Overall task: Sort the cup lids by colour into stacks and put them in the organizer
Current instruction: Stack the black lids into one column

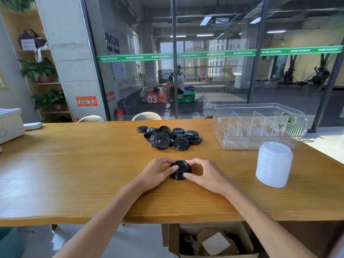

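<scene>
A cardboard box under the desk holds paper scraps. On the desk, the left hand and right hand clasp a short black stack, domes up. Right, a white stack stands upright. Farther, loose black lids lie heaped. The clear organizer holds only dividers.

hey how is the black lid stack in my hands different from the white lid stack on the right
The black stack is short, only a few lids; the white stack is much taller. The black stack is gripped between the left hand and right hand; the white stack stands alone, untouched. The black lids are opaque and dark, the white ones pale and slightly translucent. Both rest on the wooden table, outside the clear organizer.
</scene>
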`<control>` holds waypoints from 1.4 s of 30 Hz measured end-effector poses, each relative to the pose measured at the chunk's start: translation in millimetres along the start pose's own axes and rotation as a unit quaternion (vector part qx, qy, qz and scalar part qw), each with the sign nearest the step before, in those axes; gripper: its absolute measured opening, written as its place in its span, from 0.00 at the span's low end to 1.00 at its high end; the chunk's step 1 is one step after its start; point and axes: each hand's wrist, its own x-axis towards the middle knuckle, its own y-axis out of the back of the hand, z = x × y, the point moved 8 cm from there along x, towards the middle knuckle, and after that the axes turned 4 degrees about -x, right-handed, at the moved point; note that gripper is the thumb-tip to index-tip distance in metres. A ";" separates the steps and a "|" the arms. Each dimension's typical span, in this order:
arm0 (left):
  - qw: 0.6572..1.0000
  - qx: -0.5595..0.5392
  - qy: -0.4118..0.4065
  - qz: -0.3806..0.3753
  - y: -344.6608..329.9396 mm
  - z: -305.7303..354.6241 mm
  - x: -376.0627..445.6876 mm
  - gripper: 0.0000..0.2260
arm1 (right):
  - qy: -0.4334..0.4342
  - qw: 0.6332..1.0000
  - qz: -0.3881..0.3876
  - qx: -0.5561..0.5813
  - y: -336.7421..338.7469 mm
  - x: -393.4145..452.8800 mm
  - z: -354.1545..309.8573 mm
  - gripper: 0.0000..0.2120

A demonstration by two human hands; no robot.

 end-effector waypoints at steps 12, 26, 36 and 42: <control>1.000 0.004 0.002 0.005 0.8 0.3 -1.2 0.23 | -0.012 1.000 0.014 -0.001 0.1 5.0 4.8 0.22; 1.000 0.007 0.023 0.001 0.9 -2.4 -4.6 0.19 | -0.072 0.989 0.054 0.113 12.4 24.6 17.3 0.09; 1.000 0.004 0.019 -0.008 -3.6 -11.3 -1.2 0.40 | -0.117 0.989 0.092 -0.010 7.8 109.8 39.3 0.27; 1.000 0.018 0.013 -0.009 -4.9 -11.9 1.0 0.44 | -0.137 0.981 0.107 -0.088 -3.6 131.8 44.9 0.36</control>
